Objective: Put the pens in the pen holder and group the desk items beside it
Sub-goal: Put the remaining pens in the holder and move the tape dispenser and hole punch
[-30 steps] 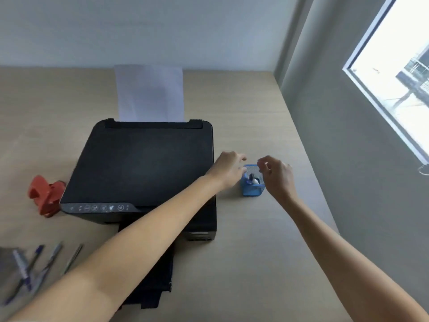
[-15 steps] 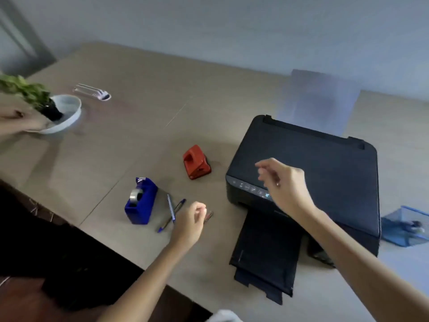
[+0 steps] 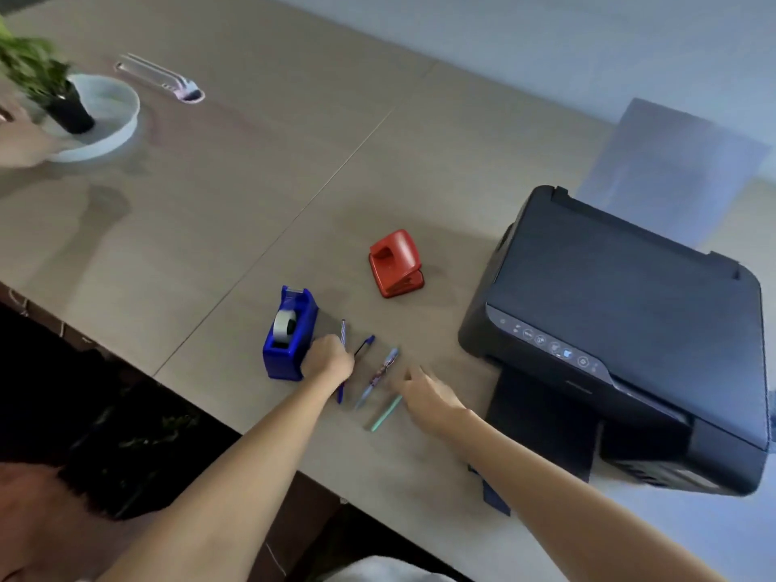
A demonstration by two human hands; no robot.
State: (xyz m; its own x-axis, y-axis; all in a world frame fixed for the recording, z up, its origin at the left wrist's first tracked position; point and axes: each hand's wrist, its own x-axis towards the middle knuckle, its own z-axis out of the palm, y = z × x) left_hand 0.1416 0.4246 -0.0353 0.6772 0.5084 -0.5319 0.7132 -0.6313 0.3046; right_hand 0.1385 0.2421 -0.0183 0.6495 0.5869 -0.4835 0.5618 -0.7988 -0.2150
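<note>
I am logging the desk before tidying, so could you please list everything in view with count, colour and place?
plastic tape dispenser: one, blue, near front edge
hole punch: one, red, behind the pens
pens: four visible, blue, patterned and green, between the hands
printer: one, black, right
paper sheet: one, pale, in printer's rear tray
potted plant: one, green, in white dish, far left
wooden desk: one, beige
left hand: on the pens
right hand: over the green pen

Two bare forearms, no sleeves, watch, or bands anywhere along them. Left hand [image 3: 329, 360] and right hand [image 3: 428, 396] without rings or gloves. Nails short, so far as the blur allows.
</note>
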